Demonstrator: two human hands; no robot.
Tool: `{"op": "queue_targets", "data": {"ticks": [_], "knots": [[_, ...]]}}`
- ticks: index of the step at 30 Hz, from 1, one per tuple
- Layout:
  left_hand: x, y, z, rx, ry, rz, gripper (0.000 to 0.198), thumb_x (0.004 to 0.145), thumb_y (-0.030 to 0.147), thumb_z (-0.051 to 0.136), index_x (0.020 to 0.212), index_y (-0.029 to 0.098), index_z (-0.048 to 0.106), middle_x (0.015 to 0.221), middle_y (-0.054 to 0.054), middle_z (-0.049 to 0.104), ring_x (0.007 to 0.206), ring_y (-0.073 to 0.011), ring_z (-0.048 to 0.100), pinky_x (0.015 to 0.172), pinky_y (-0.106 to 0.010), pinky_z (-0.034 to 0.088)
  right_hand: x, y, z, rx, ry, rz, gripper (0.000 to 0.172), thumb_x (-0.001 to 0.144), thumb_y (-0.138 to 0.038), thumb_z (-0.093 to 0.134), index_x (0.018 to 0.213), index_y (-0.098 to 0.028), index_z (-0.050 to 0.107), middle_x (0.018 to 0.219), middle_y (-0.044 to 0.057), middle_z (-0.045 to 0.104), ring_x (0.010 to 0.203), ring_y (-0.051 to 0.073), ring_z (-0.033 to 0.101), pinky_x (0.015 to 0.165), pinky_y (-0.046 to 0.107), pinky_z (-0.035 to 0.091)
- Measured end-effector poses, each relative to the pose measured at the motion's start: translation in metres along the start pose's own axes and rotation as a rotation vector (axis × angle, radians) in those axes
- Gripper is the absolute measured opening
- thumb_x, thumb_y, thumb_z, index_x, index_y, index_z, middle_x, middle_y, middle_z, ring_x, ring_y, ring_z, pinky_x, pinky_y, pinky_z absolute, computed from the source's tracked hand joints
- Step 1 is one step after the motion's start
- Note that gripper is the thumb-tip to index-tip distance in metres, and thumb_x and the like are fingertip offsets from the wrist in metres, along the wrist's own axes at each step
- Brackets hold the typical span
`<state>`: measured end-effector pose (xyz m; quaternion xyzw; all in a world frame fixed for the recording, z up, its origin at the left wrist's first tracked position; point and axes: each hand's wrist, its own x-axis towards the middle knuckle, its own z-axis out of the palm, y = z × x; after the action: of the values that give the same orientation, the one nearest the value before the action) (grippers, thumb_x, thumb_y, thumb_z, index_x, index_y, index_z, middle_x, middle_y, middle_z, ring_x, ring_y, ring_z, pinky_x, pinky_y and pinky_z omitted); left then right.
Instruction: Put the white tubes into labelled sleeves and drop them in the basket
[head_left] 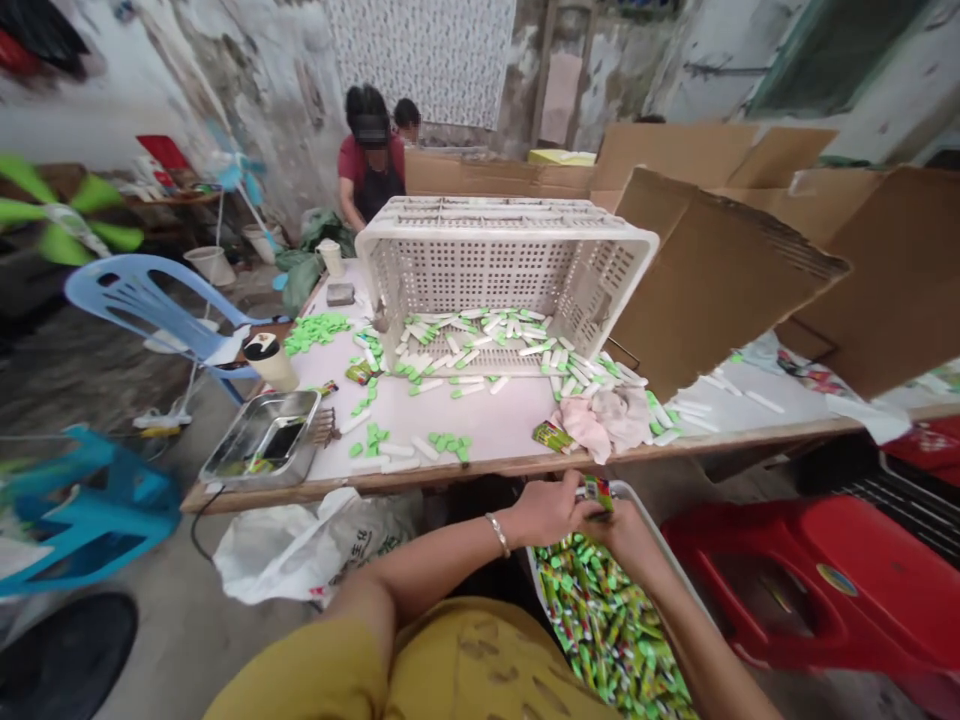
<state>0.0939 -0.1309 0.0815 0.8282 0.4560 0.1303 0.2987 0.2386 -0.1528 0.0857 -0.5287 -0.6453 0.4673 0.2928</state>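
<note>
My left hand (pixel 546 512), with a silver bracelet on its wrist, meets my right hand (pixel 621 535) just past the table's front edge. Between them a small printed piece (pixel 598 490) in dark and bright colours is gripped by the fingers of both. Its exact kind is too small to make out. Under my hands stands a white tub (pixel 670 553) filled with small green-capped tubes (pixel 600 620) in printed wrapping. Close by on the table lie a stack of printed labels (pixel 553 436) and a crumpled pink cloth (pixel 607 420).
A white plastic crate (pixel 510 215) lies on its side, spilling white tubes with green caps (pixel 487 325). Left are green caps (pixel 319 330) and a metal tray (pixel 262 440). Cardboard (pixel 720 270) and a red stool (pixel 840 580) stand right. A person (pixel 371 160) sits across the table.
</note>
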Motion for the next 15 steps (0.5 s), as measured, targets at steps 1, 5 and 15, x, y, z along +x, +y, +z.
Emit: {"op": "queue_targets", "data": {"ticks": [1, 5, 15], "knots": [[0.001, -0.001, 0.001, -0.025, -0.004, -0.006, 0.051, 0.086, 0.054, 0.024, 0.116, 0.016, 0.04, 0.086, -0.01, 0.064, 0.079, -0.0275, 0.061, 0.067, -0.034, 0.042, -0.001, 0.003, 0.0, 0.017, 0.008, 0.016, 0.021, 0.063, -0.036, 0.06, 0.058, -0.017, 0.066, 0.06, 0.002, 0.063, 0.062, 0.019, 0.054, 0.06, 0.028, 0.043], [0.002, -0.006, 0.001, -0.081, 0.041, 0.014, 0.051, 0.086, 0.054, 0.024, 0.117, 0.018, 0.041, 0.101, -0.01, 0.062, 0.088, -0.0263, 0.059, 0.071, -0.034, 0.043, 0.001, 0.007, 0.003, 0.067, 0.085, 0.024, 0.024, 0.064, -0.039, 0.062, 0.065, -0.016, 0.069, 0.064, 0.004, 0.066, 0.065, 0.021, 0.057, 0.066, 0.03, 0.044], [0.042, -0.111, -0.035, 0.197, 0.074, -0.181, 0.03, 0.087, 0.036, 0.036, 0.098, 0.016, 0.055, 0.1, -0.006, 0.06, 0.09, -0.0167, 0.054, 0.079, -0.026, 0.04, -0.006, 0.085, -0.007, -0.034, 0.328, 0.243, 0.041, 0.057, -0.06, 0.057, 0.06, -0.02, 0.065, 0.062, 0.006, 0.067, 0.067, 0.026, 0.062, 0.064, 0.033, 0.046]]}}
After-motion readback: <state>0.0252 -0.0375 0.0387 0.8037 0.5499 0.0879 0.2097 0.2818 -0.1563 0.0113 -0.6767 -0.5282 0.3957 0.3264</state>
